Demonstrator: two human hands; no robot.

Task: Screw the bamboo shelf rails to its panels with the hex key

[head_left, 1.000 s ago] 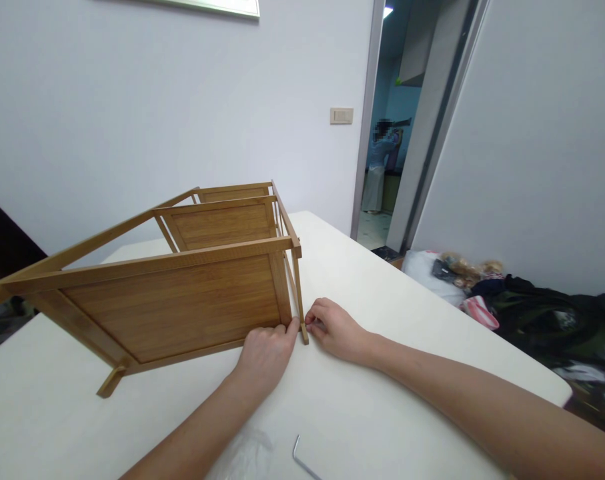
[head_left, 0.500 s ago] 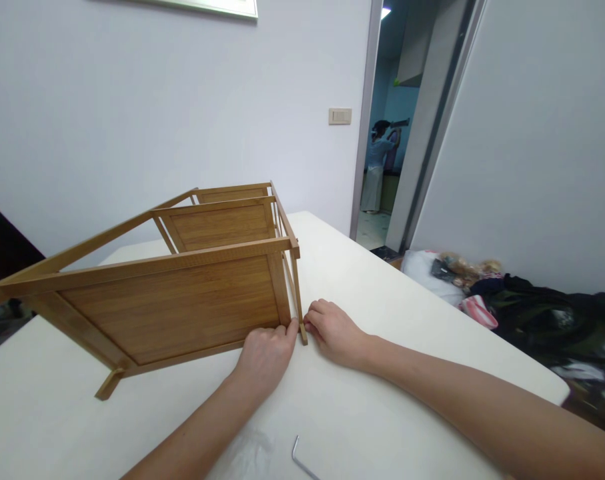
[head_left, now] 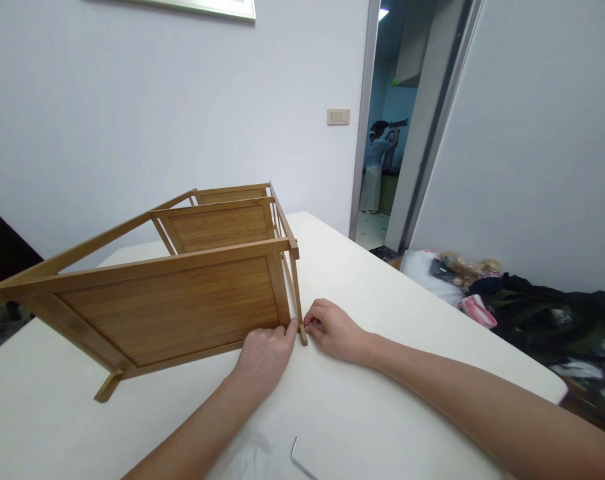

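A brown wooden shelf rack (head_left: pixel 182 300) lies on its side on a white table, its panels standing upright one behind another. My left hand (head_left: pixel 266 357) is closed over the lower edge of the nearest panel, by its right corner. The index finger there touches the inner side of the short leg end. Just outside that leg, my right hand (head_left: pixel 335 331) has thumb and finger pinched close against the wood. Whatever sits between those fingertips is too small to make out. A metal hex key (head_left: pixel 299 460) lies on the table in front of both hands.
Crumpled clear plastic (head_left: pixel 247 457) lies on the white table (head_left: pixel 407 387) beside the hex key. Clothes and bags (head_left: pixel 522 320) are piled to the right, beyond the table edge. Through a doorway, a person (head_left: pixel 375 167) stands in another room.
The fingers of my right hand have shifted slightly at the leg, opening a small gap behind the pinch. My left hand and the rack stay put.
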